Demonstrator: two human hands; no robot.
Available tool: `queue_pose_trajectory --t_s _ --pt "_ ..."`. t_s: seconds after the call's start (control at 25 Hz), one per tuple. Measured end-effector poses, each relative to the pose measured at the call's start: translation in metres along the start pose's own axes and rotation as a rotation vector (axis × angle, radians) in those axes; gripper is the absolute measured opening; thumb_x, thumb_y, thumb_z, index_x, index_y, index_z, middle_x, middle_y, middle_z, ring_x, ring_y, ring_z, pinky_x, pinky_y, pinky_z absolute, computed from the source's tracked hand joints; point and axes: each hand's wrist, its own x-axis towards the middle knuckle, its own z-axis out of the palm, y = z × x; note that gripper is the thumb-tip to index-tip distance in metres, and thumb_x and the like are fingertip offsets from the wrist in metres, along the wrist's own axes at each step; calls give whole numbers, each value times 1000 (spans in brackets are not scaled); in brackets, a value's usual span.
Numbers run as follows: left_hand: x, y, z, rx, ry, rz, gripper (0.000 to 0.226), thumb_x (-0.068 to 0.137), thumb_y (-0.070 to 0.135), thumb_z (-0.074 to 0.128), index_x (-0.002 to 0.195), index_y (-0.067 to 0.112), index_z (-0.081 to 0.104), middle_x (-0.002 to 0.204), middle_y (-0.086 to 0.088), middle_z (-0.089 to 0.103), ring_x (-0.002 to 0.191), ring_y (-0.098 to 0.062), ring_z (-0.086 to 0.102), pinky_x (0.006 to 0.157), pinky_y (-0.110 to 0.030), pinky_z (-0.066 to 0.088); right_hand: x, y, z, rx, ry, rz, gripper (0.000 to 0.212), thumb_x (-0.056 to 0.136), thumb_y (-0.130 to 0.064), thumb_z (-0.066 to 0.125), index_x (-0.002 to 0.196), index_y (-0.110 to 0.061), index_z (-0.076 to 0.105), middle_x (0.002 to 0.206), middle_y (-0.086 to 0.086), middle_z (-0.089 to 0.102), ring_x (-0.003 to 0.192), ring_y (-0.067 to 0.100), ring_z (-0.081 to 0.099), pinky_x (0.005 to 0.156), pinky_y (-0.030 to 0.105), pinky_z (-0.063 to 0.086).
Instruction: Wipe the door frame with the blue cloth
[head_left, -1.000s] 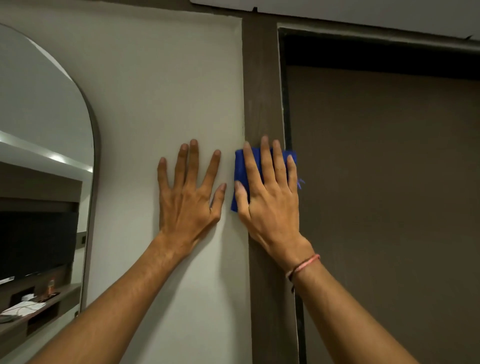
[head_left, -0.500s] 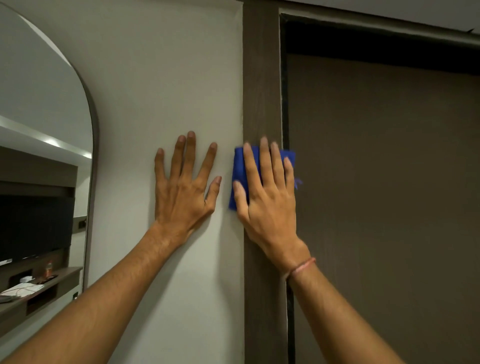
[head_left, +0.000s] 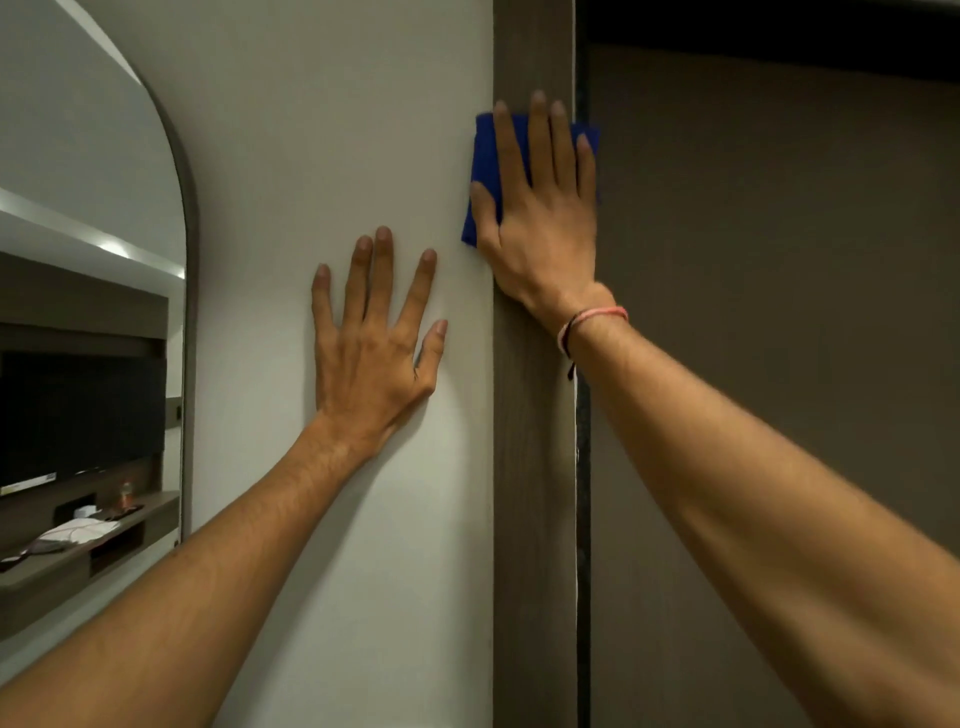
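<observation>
The dark brown door frame (head_left: 530, 467) runs vertically between the white wall and the brown door. My right hand (head_left: 540, 208) lies flat on a folded blue cloth (head_left: 483, 171), pressing it against the frame high up; the fingers cover most of the cloth, and blue edges show at left and right. A pink and black band circles that wrist. My left hand (head_left: 374, 338) rests flat on the white wall, fingers spread, lower and to the left of the frame, holding nothing.
A brown door (head_left: 779, 338) fills the right side, with a dark gap along the frame. An arched mirror (head_left: 88, 312) hangs on the wall at left, reflecting a dark screen and a shelf with small items.
My right hand has slid the blue cloth upward along the frame, so it is now well above my left hand. The view has tilted and the frame's top has left the picture.
</observation>
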Motion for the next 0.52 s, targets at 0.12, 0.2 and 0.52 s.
queue_pose_trajectory --t_s 0.12,0.2,0.52 --pt "-41 7 0 -2 -23 2 70 105 56 25 166 24 11 173 -19 9 161 -34 8 128 -64 13 -95 -12 10 13 61 8 70 102 -46 37 163 -18 19 171 17 13 160 32 10 131 50 9" --pt "-78 11 0 -8 -50 10 70 105 54 26 166 22 13 173 -20 10 161 -35 8 127 -64 14 -165 -20 16 16 36 40 70 102 -45 40 163 -20 17 172 15 12 161 30 9 132 49 7" --pt "-160 18 8 45 -63 64 71 103 53 29 165 22 15 173 -20 12 160 -35 12 127 -63 18 -347 -32 26 -50 -148 -6 85 93 -46 52 164 -24 9 173 9 2 161 27 3 131 48 -2"
